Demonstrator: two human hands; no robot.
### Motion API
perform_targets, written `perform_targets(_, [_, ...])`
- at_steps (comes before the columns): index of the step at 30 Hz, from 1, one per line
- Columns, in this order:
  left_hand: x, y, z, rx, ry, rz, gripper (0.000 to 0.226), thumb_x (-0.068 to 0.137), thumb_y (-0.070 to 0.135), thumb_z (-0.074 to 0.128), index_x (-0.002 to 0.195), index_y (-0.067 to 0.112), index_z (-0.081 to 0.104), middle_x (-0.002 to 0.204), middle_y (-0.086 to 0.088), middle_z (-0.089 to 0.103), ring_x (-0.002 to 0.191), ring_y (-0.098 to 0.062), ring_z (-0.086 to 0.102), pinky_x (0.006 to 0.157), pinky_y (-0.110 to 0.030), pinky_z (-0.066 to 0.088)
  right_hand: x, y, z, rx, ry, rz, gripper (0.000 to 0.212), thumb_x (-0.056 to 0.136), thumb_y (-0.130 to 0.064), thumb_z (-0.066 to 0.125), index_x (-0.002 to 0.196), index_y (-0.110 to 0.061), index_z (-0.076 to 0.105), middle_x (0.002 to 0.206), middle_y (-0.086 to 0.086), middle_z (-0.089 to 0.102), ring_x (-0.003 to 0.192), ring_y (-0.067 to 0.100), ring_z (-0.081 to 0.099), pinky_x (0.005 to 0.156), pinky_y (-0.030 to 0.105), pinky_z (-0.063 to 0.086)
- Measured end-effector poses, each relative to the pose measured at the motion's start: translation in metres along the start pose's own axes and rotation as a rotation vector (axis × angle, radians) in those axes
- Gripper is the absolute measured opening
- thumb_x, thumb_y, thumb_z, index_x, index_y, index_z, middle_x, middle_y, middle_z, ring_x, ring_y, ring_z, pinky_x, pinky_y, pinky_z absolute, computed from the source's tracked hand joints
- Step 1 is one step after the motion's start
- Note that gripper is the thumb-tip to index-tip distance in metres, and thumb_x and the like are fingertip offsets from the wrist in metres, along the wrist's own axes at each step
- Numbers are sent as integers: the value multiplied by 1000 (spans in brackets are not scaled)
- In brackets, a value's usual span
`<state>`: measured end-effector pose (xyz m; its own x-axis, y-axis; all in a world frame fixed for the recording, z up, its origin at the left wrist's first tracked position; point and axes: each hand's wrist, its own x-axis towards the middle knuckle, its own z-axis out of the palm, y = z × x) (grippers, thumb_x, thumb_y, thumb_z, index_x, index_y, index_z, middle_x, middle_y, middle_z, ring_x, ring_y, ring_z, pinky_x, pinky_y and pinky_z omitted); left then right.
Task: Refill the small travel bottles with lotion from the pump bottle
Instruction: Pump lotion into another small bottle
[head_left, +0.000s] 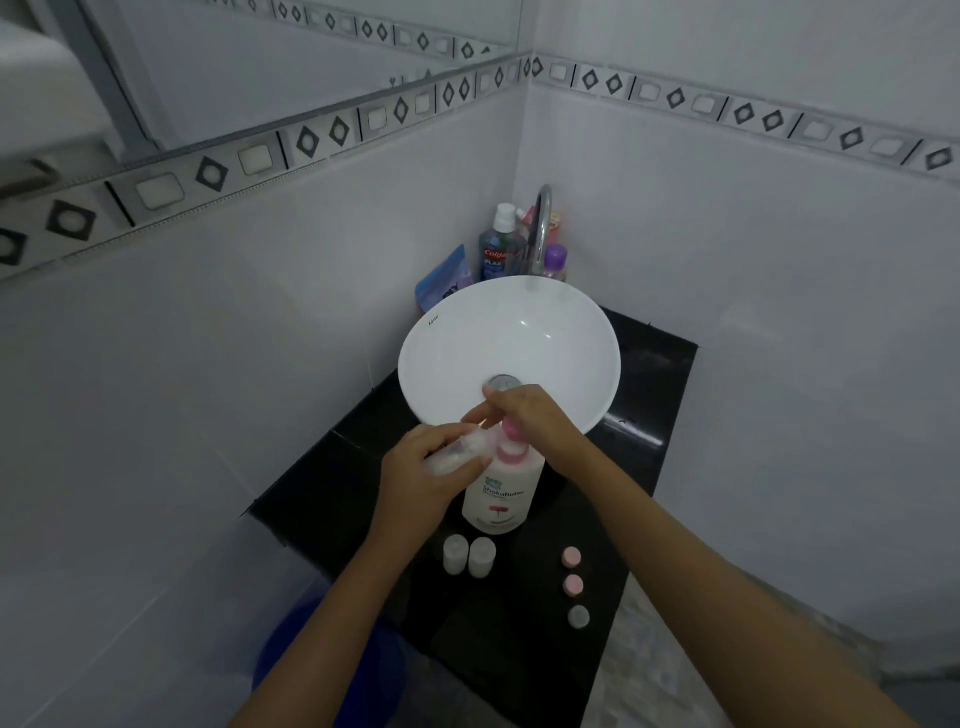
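A white pump bottle (500, 493) with a pink pump head stands on the black counter (524, 639) in front of the sink. My right hand (524, 415) rests on top of the pump head. My left hand (423, 478) holds a small clear travel bottle (462, 453) tilted, its mouth close to the pump spout. Two more small white travel bottles (468, 556) stand upright side by side just in front of the pump bottle. To the right, two pink caps (572, 570) and one pale cap (578, 617) lie in a row.
A white bowl sink (561, 332) sits behind the pump bottle, with a chrome tap (540, 228) and several toiletry bottles (500, 244) in the corner. Tiled walls close in left and right. A blue bucket (306, 660) stands on the floor at the left.
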<state>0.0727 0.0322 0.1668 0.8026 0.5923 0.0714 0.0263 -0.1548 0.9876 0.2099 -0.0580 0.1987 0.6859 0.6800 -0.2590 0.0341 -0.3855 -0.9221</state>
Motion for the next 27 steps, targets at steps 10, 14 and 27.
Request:
perform_targets(10, [-5, -9, 2, -8, -10, -56, 28, 73, 19, 80, 101, 20, 73, 98, 0, 69, 94, -10, 66, 82, -30, 57, 5, 19, 11, -51, 62, 1, 43, 99, -23, 40, 85, 1, 73, 64, 0, 63, 62, 10, 53, 56, 4, 41])
perform_targets(14, [-2, -5, -2, -24, -25, -25, 29, 72, 18, 81, 100, 22, 73, 98, 2, 69, 95, -10, 66, 81, -29, 56, 4, 2, -1, -88, 31, -59, 38, 97, -28, 47, 90, -4, 74, 80, 0, 71, 70, 3, 58, 67, 11, 45])
perform_targets(27, [-7, -13, -1, 1, -16, -44, 31, 72, 19, 80, 102, 22, 72, 98, 2, 68, 94, -10, 66, 78, -24, 55, 4, 14, 13, -116, 92, 82, 44, 99, -27, 38, 84, -4, 73, 62, -3, 58, 58, 9, 50, 52, 18, 43])
